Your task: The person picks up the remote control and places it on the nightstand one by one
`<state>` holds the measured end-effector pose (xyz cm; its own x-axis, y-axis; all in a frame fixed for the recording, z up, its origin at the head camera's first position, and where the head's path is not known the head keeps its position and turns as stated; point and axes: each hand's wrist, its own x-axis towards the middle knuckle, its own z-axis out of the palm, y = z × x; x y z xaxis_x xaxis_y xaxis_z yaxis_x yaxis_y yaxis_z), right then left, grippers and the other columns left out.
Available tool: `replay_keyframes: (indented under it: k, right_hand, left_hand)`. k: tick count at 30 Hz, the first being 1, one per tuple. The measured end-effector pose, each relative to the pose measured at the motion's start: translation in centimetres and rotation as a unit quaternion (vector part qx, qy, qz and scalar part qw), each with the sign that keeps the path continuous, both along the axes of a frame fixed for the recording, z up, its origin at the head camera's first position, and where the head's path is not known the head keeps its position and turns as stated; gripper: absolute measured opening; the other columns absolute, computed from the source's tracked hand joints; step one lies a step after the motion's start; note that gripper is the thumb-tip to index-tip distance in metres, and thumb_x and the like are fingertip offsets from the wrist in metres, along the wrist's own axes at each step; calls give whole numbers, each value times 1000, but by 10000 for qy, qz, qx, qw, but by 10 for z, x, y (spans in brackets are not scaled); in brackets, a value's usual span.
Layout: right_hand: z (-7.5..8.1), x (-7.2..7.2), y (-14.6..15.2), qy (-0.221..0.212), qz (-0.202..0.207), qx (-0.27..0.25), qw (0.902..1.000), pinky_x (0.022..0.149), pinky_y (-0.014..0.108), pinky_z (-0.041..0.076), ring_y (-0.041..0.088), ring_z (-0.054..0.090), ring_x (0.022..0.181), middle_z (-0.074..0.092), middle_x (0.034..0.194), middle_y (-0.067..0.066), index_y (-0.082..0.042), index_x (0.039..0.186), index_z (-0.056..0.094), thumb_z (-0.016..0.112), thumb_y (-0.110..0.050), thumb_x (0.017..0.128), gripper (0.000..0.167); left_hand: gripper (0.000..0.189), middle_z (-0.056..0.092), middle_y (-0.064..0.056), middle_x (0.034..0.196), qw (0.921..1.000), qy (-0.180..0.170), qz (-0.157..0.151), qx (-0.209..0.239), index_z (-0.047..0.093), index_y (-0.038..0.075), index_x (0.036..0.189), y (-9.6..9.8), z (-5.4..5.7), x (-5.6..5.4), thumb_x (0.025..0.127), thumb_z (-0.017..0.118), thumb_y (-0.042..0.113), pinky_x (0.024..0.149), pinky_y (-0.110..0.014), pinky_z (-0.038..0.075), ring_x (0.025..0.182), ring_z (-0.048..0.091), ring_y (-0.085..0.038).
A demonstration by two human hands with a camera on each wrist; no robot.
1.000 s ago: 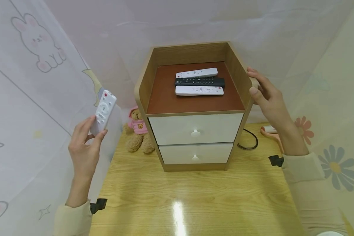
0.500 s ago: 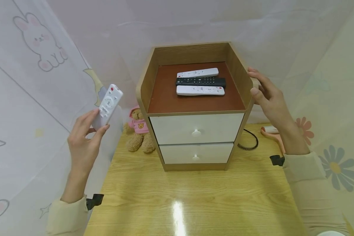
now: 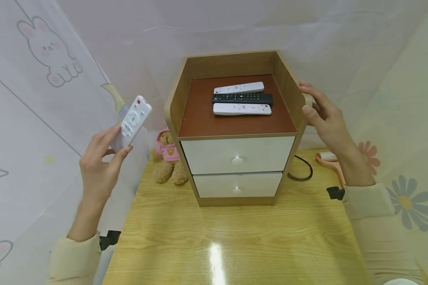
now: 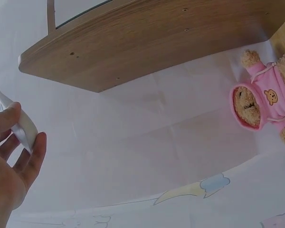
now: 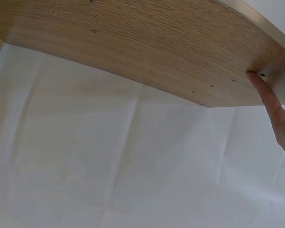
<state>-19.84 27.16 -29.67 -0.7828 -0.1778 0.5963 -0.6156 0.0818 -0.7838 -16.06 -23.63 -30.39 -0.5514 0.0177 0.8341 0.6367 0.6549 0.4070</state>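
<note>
My left hand (image 3: pixel 101 164) pinches a white remote control (image 3: pixel 133 118) between thumb and fingers, held up left of the small wooden cabinet (image 3: pixel 235 65). Its button side with a red button faces up toward the head camera. In the left wrist view only the remote's edge (image 4: pixel 24 130) shows among the fingers. My right hand (image 3: pixel 326 120) grips the front upper edge of the cabinet's right side panel; in the right wrist view a finger (image 5: pixel 266 92) touches that panel's outer face. On the brown top lie a white remote (image 3: pixel 239 88), a black remote (image 3: pixel 242 98) and another white remote (image 3: pixel 241 109).
The cabinet has an upper drawer (image 3: pixel 207 156) and a lower drawer (image 3: pixel 210 185), both white. A teddy bear (image 3: pixel 170 152) in pink sits to its left on the wooden table (image 3: pixel 185 237). A coiled black cord (image 3: pixel 299 178) and an orange-handled item (image 3: pixel 328 158) lie right.
My left hand has tilted and shifted the white remote up and to the right, while its forearm moved slightly left. The right hand and the remotes on the cabinet stay put.
</note>
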Motion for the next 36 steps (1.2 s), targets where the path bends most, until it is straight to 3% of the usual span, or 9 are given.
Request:
replay_keyframes:
  k: [4, 13, 33, 36]
  right_hand:
    - [0, 0, 1, 2, 36, -9, 10000, 72, 17, 50, 20, 52, 95, 32, 155, 6, -8, 143, 45, 46, 2, 99, 45]
    - [-1, -1, 2, 43, -51, 191, 9998, 75, 17, 51, 24, 48, 117, 29, 156, 5, -10, 145, 41, 44, 1, 100, 47]
    - [-1, -1, 2, 33, -128, 223, 9997, 74, 16, 51, 21, 51, 114, 30, 156, 4, -10, 145, 42, 45, 1, 99, 48]
    - [0, -2, -1, 49, -81, 182, 9998, 73, 17, 51, 21, 52, 105, 31, 155, 5, -9, 145, 42, 46, 1, 99, 47]
  left_hand:
    - [56, 63, -19, 120, 10000, 15, -52, -76, 64, -3, 121, 3, 6, 0, 68, 77, -16, 74, -9, 46, 108, 55, -4]
    - [54, 64, -15, 121, 9990, 88, -168, -407, 65, -1, 122, 14, 21, -3, 70, 78, -10, 74, -9, 45, 106, 55, -6]
    - [53, 64, -15, 119, 9933, 294, -589, -953, 64, 1, 124, 43, 43, -9, 73, 77, -8, 75, -11, 44, 95, 58, -25]
    - [52, 65, -15, 118, 9919, 383, -666, -1012, 64, 2, 123, 49, 50, -8, 73, 77, -9, 76, -12, 42, 95, 58, -25]
